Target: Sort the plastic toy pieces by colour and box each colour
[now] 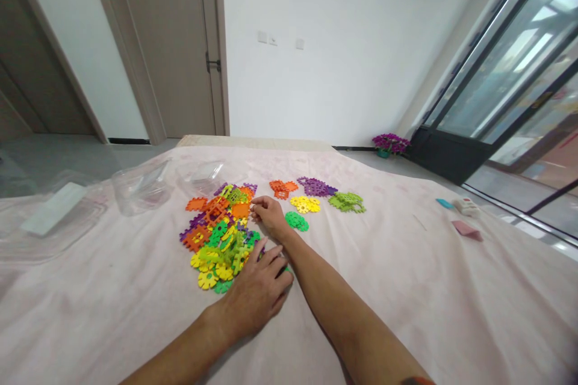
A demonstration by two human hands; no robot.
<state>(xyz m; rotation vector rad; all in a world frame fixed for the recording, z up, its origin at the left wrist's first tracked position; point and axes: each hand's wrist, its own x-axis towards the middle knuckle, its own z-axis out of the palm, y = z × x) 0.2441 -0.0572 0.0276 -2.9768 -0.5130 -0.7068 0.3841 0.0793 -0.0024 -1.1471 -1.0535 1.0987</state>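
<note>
A mixed pile of plastic building pieces lies on the cloth: orange square pieces (196, 238), yellow flower-shaped discs (208, 280), green discs (223, 287), with lime and purple ones among them. My left hand (259, 286) rests at the pile's near right edge, palm down, fingers apart; a bit of green shows beside its fingers. Farther away, my right hand (270, 216) has its fingers curled together at the pile's right side, close to an orange square (241, 210). What sits between those fingertips, if anything, is too small to tell.
Right of the pile lie separate groups: orange pieces (282, 189), purple pieces (316, 186), yellow discs (306, 204), green discs (297, 221) and lime pieces (347, 202). Clear plastic containers (142, 186) stand left. A pink item (467, 230) and a small white box (466, 207) lie far right.
</note>
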